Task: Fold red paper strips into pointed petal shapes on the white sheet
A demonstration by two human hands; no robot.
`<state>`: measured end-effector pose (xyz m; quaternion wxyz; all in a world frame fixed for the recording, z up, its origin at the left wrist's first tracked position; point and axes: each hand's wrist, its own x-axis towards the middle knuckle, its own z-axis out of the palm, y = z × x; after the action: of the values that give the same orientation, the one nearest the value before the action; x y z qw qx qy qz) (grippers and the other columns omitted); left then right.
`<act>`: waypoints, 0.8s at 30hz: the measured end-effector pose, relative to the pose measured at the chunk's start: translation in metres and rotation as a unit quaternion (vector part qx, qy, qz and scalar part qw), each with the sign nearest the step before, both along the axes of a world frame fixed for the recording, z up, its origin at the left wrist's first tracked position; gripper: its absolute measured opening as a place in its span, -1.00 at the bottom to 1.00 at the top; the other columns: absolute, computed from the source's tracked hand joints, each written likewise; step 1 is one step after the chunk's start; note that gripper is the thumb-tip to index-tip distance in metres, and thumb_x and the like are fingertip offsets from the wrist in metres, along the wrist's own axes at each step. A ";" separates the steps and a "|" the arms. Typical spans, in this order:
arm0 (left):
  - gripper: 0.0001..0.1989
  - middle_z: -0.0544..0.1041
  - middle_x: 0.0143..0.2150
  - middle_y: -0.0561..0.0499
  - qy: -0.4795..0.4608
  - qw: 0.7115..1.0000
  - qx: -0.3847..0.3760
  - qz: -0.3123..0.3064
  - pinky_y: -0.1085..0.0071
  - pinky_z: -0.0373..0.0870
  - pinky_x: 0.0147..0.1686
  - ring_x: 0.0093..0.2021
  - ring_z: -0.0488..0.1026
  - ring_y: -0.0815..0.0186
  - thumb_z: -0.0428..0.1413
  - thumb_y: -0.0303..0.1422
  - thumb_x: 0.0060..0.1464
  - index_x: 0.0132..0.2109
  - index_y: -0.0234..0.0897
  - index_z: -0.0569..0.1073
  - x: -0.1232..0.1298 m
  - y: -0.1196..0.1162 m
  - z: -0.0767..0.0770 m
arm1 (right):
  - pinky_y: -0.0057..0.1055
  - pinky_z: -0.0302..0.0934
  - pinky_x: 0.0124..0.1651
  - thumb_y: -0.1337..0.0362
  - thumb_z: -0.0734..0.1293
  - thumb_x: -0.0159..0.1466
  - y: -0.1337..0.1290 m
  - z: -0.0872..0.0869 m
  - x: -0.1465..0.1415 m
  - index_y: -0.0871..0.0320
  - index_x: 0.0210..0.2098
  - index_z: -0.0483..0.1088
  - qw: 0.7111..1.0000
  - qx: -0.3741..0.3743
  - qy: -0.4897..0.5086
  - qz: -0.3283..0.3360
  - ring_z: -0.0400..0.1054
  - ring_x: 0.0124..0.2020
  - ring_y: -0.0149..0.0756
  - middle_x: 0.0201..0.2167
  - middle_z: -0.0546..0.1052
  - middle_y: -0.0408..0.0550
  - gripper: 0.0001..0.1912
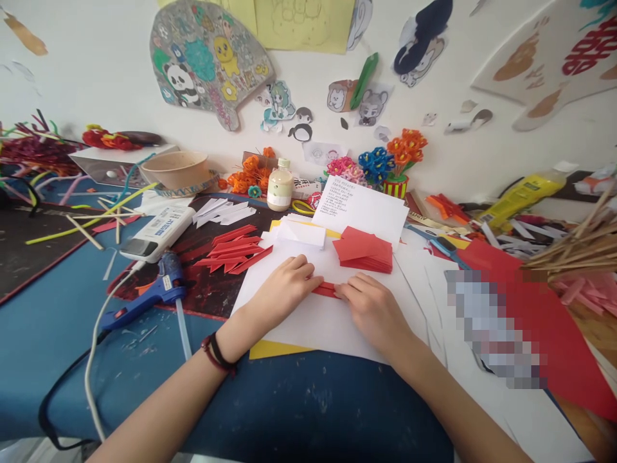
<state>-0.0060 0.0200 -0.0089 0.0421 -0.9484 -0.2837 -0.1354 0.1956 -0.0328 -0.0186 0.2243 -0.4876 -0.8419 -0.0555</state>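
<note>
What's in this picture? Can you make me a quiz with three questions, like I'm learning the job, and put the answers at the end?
1. Pick one. What are the left hand and the right hand both touching?
A) a wooden stick
B) a red paper strip
C) a yellow bottle

2. True or false? The blue glue gun lies farther left than both hands.

3. Fill in the missing word: the dark bands go around the ____ wrist.

Key: 1. B; 2. True; 3. left.
</note>
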 end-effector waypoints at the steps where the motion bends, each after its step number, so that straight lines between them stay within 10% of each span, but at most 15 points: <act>1: -0.75 0.37 -0.32 -0.05 0.000 1.000 0.000 -0.001 0.31 0.21 -0.24 -0.21 0.24 0.23 -0.11 -0.37 0.32 -0.09 -0.29 0.45 0.000 0.001 -0.001 | -0.36 0.09 -0.37 0.55 0.14 0.29 -0.001 0.000 -0.001 0.20 -0.42 0.44 1.000 0.003 -0.001 -0.003 0.21 -0.42 -0.29 -0.54 0.34 -0.09 -0.69; 24: -0.78 0.39 -0.20 -0.10 0.031 0.994 0.063 0.083 0.19 0.08 -0.31 -0.19 0.26 0.14 -0.04 -0.53 0.17 -0.12 -0.22 0.44 0.007 -0.018 0.001 | -0.32 0.07 -0.40 0.65 0.10 0.21 -0.007 0.000 -0.010 0.18 -0.49 0.33 0.998 0.035 -0.039 -0.034 0.17 -0.45 -0.25 -0.55 0.32 -0.06 -0.66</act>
<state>0.0008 0.0024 -0.0076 0.1211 -0.9209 -0.3506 -0.1197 0.1860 -0.0402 -0.0185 0.2061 -0.5050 -0.8307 -0.1111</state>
